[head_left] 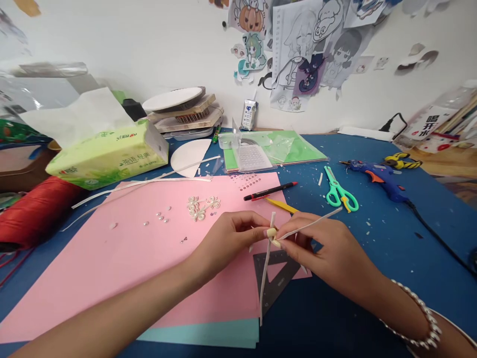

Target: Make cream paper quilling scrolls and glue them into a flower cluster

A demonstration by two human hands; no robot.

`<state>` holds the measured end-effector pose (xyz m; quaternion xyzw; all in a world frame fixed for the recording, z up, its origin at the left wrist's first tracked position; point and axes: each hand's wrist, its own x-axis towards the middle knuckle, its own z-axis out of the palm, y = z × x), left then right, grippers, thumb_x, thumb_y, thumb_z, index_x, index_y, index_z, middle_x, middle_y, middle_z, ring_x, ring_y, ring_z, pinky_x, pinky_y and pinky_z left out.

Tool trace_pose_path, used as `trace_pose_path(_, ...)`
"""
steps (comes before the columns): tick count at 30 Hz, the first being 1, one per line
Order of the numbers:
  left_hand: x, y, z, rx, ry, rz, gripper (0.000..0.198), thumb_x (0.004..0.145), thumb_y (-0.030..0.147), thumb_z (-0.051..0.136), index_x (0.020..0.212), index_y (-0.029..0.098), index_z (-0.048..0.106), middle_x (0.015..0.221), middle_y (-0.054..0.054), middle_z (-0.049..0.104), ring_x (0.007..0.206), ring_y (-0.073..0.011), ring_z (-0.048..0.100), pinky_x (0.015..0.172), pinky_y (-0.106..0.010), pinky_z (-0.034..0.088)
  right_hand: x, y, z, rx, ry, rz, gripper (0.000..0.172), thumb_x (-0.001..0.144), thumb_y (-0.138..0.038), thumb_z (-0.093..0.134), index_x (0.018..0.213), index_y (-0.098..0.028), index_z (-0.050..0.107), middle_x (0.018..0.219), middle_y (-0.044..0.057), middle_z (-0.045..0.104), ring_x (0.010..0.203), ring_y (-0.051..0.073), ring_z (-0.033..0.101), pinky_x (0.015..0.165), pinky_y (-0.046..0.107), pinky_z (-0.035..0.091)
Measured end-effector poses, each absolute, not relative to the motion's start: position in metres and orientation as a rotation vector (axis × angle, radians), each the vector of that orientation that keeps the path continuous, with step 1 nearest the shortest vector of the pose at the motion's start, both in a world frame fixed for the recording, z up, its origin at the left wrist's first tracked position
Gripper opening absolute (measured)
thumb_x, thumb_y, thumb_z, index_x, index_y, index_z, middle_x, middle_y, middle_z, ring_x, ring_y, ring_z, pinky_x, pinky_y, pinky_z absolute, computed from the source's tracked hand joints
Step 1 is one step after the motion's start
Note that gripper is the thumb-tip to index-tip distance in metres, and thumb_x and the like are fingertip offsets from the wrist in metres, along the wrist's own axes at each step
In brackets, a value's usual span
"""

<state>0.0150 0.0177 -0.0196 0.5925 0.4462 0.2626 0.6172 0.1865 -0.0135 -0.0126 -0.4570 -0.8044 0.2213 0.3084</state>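
My left hand (234, 231) pinches a thin white cord (265, 278) between thumb and fingertips. From the other side, my right hand (320, 243) pinches the same cord, with its fingertips touching those of the left. One end hangs down over a dark triangle ruler (278, 291), and another sticks out to the upper right across the right hand. The crossing at the fingertips is partly covered. On the pink sheet (141, 263) beyond the left hand lie coiled white cord ornaments (199, 213) and several small pearl beads (160, 216).
A black-and-red pen (270, 191) and a yellow pencil-like stick (281, 205) lie beyond my hands. Green scissors (337, 191) and a blue glue gun (376, 176) are to the right. Tissues (112, 154), a red thread spool (40, 211) and loose white strips (149, 181) are at left.
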Motion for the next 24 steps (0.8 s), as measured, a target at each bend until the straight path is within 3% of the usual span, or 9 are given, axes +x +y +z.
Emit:
trace_pose_path(8, 0.0154, 0.0151, -0.0115, 1.532, 0.968, 0.544, 0.020, 0.074, 0.023, 0.055, 0.092, 0.018, 0.062, 0.090, -0.003, 0.062, 0.072, -0.0129, 0.052, 0.064, -0.024, 0.040, 0.1897, -0.0119, -0.0156, -1.298, -2.057, 0.580, 0.010, 0.073, -0.014, 0.053, 0.074, -0.019, 0.062, 0.066, -0.001, 0.063, 0.057, 0.010, 0.055, 0.053, 0.022, 0.041)
trace_pose_path(13, 0.0176, 0.0113, -0.0116, 1.669, 0.977, 0.607, 0.018, 0.071, 0.022, 0.059, 0.088, 0.016, 0.061, 0.085, -0.003, 0.062, 0.079, -0.0138, 0.055, 0.074, -0.024, 0.042, 0.1886, -0.0119, -0.0152, -1.302, -2.065, 0.590, 0.011, 0.073, -0.015, 0.053, 0.066, -0.018, 0.061, 0.066, 0.000, 0.063, 0.061, 0.012, 0.056, 0.051, 0.022, 0.040)
trace_pose_path(24, 0.0156, 0.0078, -0.0098, 1.872, 1.069, 0.622, 0.007, 0.067, 0.016, 0.063, 0.073, 0.017, 0.061, 0.069, 0.004, 0.063, 0.066, -0.0097, 0.057, 0.064, -0.020, 0.042, 0.1870, -0.0130, -0.0085, -1.276, -2.058, 0.894, 0.011, 0.075, -0.017, 0.052, 0.069, -0.020, 0.061, 0.076, -0.002, 0.065, 0.072, 0.011, 0.058, 0.056, 0.021, 0.042)
